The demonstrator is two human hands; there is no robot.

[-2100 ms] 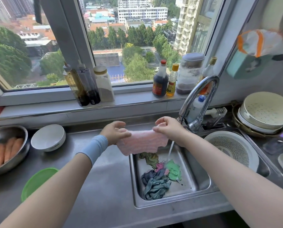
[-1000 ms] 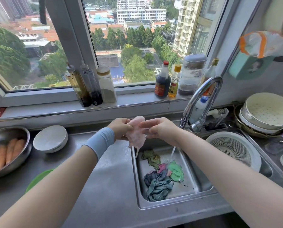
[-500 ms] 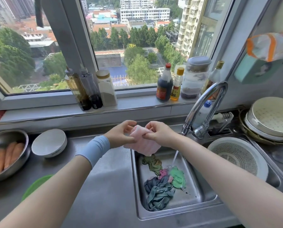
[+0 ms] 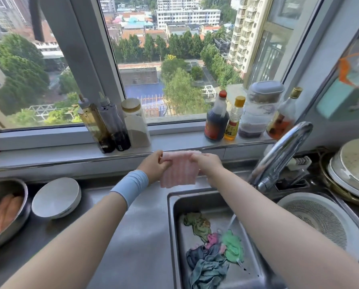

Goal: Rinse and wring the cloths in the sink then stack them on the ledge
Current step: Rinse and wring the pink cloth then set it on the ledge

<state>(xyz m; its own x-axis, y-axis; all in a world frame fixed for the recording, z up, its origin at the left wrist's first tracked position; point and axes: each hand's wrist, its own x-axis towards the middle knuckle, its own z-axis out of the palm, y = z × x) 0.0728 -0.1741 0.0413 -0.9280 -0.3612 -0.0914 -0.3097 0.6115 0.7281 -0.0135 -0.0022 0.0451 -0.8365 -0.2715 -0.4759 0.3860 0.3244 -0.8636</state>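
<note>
Two hands hold one pink cloth between them. The left hand pinches its upper left corner and the right hand its upper right, fingers curled onto the fabric. A pale blue wristband sits on the left wrist. Half a second ago the cloth was bunched between the hands over the sink's back edge. Now it hangs flat and folded, raised so that its top edge meets the front of the ledge.

Below, in the sink, lie what I count as five crumpled cloths: olive, pink, bright green, dark blue and teal. A thin stream runs from the single faucet. On the ledge stand three containers to the left and four bottles and jars to the right. One white bowl lies upside down on the counter.
</note>
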